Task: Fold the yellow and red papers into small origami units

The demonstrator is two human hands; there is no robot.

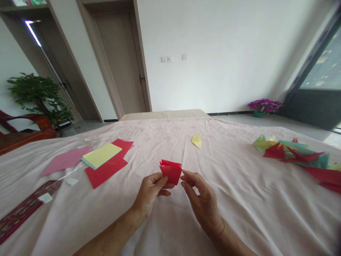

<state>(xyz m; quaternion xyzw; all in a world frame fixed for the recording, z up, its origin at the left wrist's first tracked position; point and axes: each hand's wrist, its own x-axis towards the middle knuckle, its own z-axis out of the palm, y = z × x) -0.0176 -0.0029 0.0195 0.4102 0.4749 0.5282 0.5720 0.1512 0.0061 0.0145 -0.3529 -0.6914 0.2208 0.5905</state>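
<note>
A folded piece of red paper (172, 172) with several layers stands upright over the cloth. My left hand (153, 185) pinches it at its lower left, thumb in front and fingers behind. My right hand (200, 192) is at the paper's right edge, thumb and index finger a little apart. The index fingertip is at the right corner; I cannot tell whether it touches. Beyond the hands lies a small folded yellow paper piece (196, 140).
A pink cloth (149, 142) covers the broad surface. Yellow sheets (102, 155), red sheets (106, 175) and a pink sheet (66, 160) lie left, near a dark red patterned strip (23, 209). Folded coloured papers (291, 153) are heaped right. Doors and a white wall stand behind.
</note>
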